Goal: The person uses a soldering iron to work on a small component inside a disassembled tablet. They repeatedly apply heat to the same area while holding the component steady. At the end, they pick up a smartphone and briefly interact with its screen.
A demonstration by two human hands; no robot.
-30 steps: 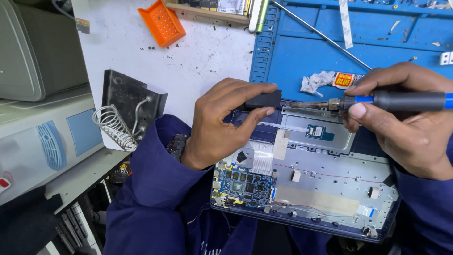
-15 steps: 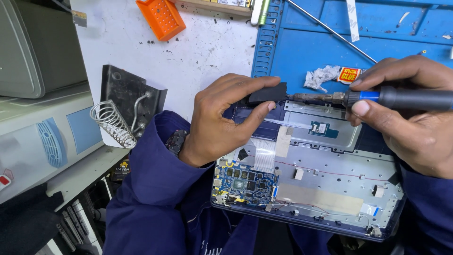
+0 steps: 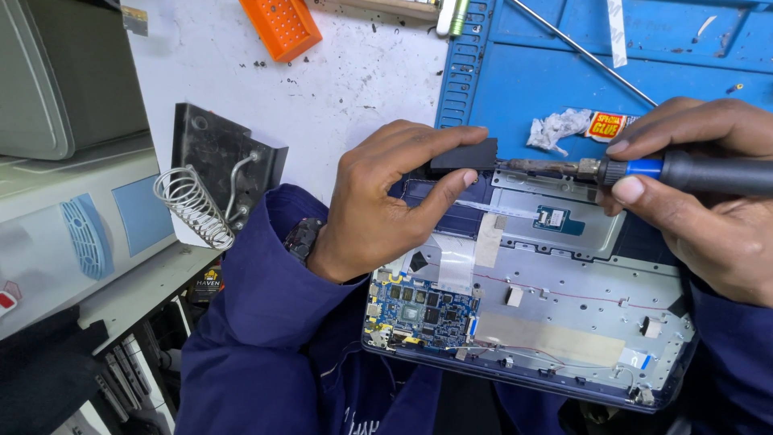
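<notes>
A small black block point(image 3: 465, 155) sits at the top edge of an opened laptop base point(image 3: 555, 306), pinched between thumb and forefinger of the left hand point(image 3: 386, 201). The metal tip of a soldering iron point(image 3: 644, 169) touches the block's right end. The right hand point(image 3: 708, 201) is closed round the iron's black handle, thumb and fingers pressing near the blue collar. The block lies between the two hands, nearer the left. The base lies partly on a blue mat point(image 3: 564, 72) and partly over the person's lap, with a blue circuit board point(image 3: 423, 310) at its lower left corner. Just beyond the iron lie a crumpled tissue point(image 3: 555, 129) and a small glue packet point(image 3: 608, 125). To the left, a coiled iron stand point(image 3: 205, 201) rests on the white bench point(image 3: 354, 80); an orange box point(image 3: 282, 28) sits further off
</notes>
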